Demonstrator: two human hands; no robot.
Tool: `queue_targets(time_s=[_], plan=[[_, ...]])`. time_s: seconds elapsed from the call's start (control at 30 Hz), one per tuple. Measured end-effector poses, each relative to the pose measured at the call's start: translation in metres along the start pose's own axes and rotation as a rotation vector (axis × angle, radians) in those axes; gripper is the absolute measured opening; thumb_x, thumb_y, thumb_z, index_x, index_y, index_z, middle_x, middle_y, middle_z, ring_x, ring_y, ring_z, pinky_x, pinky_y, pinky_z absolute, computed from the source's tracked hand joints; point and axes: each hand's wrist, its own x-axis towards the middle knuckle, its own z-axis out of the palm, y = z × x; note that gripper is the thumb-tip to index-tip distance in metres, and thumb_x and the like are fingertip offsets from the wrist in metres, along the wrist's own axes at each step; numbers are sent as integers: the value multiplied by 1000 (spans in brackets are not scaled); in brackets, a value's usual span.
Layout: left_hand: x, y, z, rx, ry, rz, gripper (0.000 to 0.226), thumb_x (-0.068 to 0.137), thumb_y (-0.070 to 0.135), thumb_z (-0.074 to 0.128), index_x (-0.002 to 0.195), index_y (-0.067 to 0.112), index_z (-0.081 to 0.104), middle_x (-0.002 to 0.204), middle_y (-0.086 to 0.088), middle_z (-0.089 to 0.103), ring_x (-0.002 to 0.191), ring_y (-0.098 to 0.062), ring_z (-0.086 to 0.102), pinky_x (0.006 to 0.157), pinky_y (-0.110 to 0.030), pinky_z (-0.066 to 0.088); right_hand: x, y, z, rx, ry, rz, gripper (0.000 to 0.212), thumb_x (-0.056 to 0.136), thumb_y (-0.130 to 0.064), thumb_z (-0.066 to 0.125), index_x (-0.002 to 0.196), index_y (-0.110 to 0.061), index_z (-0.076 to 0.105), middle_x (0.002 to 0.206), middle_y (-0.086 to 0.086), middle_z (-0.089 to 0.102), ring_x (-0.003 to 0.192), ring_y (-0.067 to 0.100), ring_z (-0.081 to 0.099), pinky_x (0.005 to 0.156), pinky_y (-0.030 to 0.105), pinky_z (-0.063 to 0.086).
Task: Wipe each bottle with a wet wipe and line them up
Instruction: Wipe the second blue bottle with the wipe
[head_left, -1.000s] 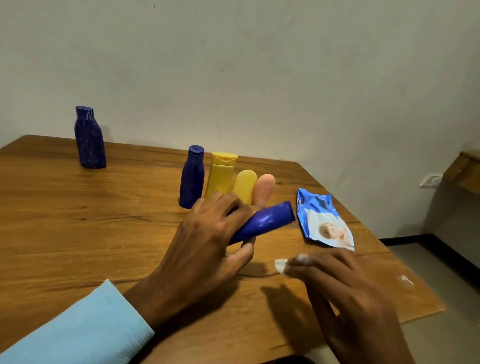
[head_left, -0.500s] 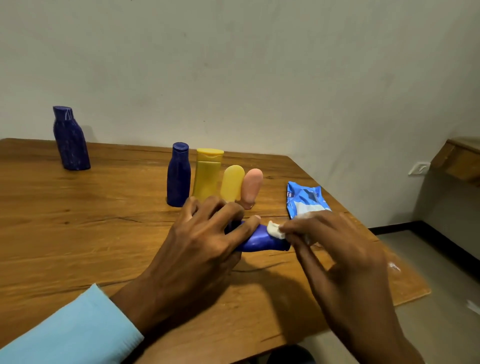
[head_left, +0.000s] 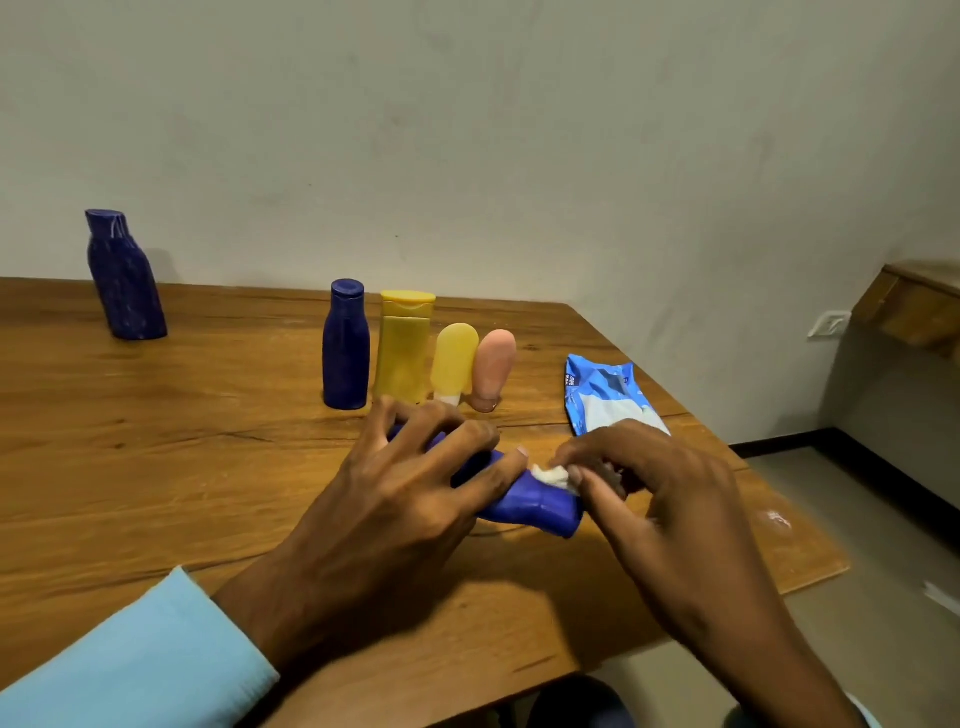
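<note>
Your left hand grips a blue bottle that lies on its side low over the wooden desk, fingers curled over its top and the thumb along its near side. Whether the bottle rests on the wood or hangs just above it, you cannot tell from here. Your right hand pinches a small crumpled white wipe between fingertips and thumb and presses it against the upper side of the bottle, just beside your left thumb tip.

Behind your hands four bottles stand in a close row: a dark blue bottle, a tall yellow bottle touching or nearly touching it, a small yellow tube standing on its cap, and a pink tube leaning against that one. Well apart, at the far left of the desk near the wall, another dark blue bottle stands alone. A blue and white wipe packet lies flat to the right of the row, its near end hidden behind your right hand. A light blue sleeve covers your left forearm.
</note>
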Motion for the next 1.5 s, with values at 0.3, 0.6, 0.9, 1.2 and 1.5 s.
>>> queue_targets(time_s=[0.3, 0.6, 0.9, 1.2, 1.5], plan=[[-2, 1, -4, -158, -43, -155, 55, 90, 35, 57, 143, 25, 54, 127, -1, 57, 116, -21, 50, 86, -41, 41, -14, -5, -9, 278, 189, 132, 24, 86, -16, 77, 97, -37, 78, 99, -28, 72, 99, -5, 68, 75, 7, 52], [-7, -7, 0, -233, -139, -262, 61, 85, 39, 58, 143, 22, 64, 124, -2, 65, 107, -17, 55, 79, -35, 48, -43, -28, 24, 458, -41, 80, 23, 84, -13, 81, 91, -33, 75, 98, -12, 72, 92, 13, 71, 68, 29, 60], [-1, -7, -1, -658, -22, -687, 44, 80, 30, 87, 120, 41, 71, 113, 26, 72, 107, 1, 67, 85, -18, 52, -14, 29, 28, 661, 98, 373, 16, 88, -9, 79, 90, -25, 78, 90, -6, 77, 84, 12, 73, 74, 41, 64], [14, -21, -9, -857, 134, -847, 51, 83, 31, 91, 128, 22, 67, 123, 5, 76, 117, -15, 72, 96, -36, 57, -19, 43, 49, 702, 58, 400, 20, 85, -5, 81, 81, -24, 78, 80, -7, 76, 71, 3, 70, 60, 15, 53], [-20, -103, -55, -641, 337, -1017, 38, 89, 15, 81, 122, 29, 67, 119, 2, 76, 116, -17, 71, 105, -44, 55, -20, 47, 52, 700, 24, 402, 22, 82, -2, 82, 81, -24, 78, 74, -7, 76, 67, 3, 71, 57, 11, 52]])
